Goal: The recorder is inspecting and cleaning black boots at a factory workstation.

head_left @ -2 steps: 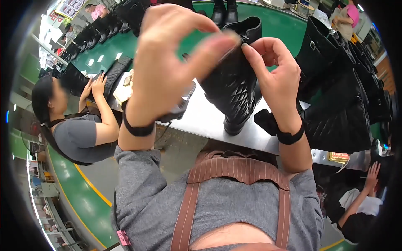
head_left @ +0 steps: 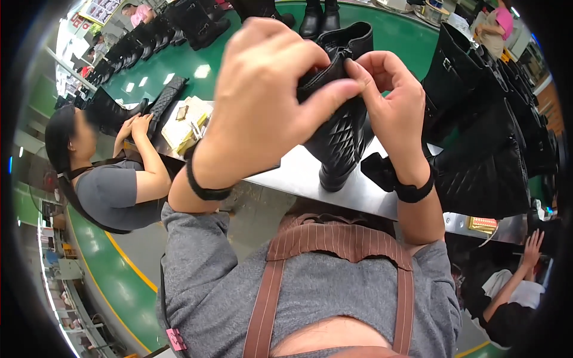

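Observation:
A tall black boot (head_left: 343,140) with a quilted shaft stands upright on the metal-topped table (head_left: 298,179) in front of me. My right hand (head_left: 394,95) pinches the top edge of its shaft beside the zipper (head_left: 343,55). My left hand (head_left: 268,101), slightly blurred, is at the left side of the shaft's top. Its thumb stretches across toward my right thumb, and its index finger is bent apart from the thumb; the other fingertips are hidden.
Several black boots (head_left: 477,155) crowd the right side. On the left, a co-worker (head_left: 113,185) has both hands at another quilted boot (head_left: 167,101), near yellowish papers (head_left: 179,128). Boots line the green surface (head_left: 197,71) beyond. Another person's hand (head_left: 531,247) shows at lower right.
My left hand has swung right and slightly down, bringing its thumb up to my right thumb at the boot's top. My right hand keeps its pinch, nearly still.

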Action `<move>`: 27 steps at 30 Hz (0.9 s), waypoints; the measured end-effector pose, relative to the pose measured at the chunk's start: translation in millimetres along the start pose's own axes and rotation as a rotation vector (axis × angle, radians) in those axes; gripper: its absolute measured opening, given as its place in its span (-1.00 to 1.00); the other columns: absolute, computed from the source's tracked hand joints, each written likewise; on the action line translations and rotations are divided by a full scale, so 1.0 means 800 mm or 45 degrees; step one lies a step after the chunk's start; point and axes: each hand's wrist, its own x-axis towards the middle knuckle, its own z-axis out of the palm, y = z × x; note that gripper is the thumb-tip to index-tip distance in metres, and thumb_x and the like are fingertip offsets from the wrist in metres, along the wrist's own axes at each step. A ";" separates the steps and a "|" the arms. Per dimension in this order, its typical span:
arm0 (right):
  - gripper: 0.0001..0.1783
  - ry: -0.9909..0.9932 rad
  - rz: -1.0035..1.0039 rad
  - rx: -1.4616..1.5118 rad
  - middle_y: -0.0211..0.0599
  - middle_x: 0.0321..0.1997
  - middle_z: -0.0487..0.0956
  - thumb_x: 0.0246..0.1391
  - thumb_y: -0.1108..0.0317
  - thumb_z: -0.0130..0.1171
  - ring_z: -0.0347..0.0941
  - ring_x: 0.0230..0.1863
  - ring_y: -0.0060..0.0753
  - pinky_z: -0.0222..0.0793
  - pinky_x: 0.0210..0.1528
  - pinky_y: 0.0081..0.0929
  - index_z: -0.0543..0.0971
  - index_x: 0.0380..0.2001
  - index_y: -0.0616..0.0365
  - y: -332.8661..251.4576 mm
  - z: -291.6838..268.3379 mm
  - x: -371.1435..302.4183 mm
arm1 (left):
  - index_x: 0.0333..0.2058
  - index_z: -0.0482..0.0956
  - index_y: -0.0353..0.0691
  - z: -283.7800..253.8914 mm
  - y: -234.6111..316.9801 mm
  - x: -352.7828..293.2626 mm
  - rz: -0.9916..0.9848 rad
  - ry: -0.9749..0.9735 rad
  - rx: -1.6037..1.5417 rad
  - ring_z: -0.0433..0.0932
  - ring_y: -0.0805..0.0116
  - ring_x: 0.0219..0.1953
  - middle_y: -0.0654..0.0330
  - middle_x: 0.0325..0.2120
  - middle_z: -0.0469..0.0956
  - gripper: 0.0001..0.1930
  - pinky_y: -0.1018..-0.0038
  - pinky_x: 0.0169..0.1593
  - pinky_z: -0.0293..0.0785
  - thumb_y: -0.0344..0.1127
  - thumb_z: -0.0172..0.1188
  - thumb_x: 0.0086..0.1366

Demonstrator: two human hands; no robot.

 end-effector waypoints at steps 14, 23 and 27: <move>-0.73 -0.641 0.290 -0.016 -0.26 -0.59 0.51 0.25 0.31 0.17 0.44 -0.62 -0.46 0.35 -0.51 -0.49 0.53 -0.47 0.28 0.079 -0.039 -0.069 | -0.40 0.69 -0.36 0.039 -0.003 -0.009 -0.316 0.159 -0.242 0.53 0.53 -0.42 0.25 -0.47 0.56 -0.84 0.60 -0.28 0.43 -0.39 0.44 0.14; -0.66 -0.202 0.326 -0.013 -0.40 -0.21 0.54 0.22 0.14 0.25 0.48 -0.19 -0.54 0.42 -0.18 -0.51 0.53 -0.12 0.19 0.102 -0.076 -0.100 | -0.35 0.76 -0.18 0.001 0.011 0.004 0.295 -0.012 -0.037 0.47 0.25 -0.17 0.30 -0.58 0.50 -0.74 0.37 -0.03 0.39 -0.40 0.51 -0.12; -0.21 -0.214 0.097 0.167 -0.15 0.12 0.47 0.10 0.06 0.35 0.45 0.10 -0.27 0.44 0.02 -0.35 0.27 0.33 0.02 0.068 -0.068 -0.075 | -0.32 0.79 0.04 -0.031 0.051 -0.027 0.359 -0.212 0.012 0.46 0.10 -0.07 0.40 -0.54 0.46 -0.65 -0.01 0.22 0.18 -0.25 0.43 -0.22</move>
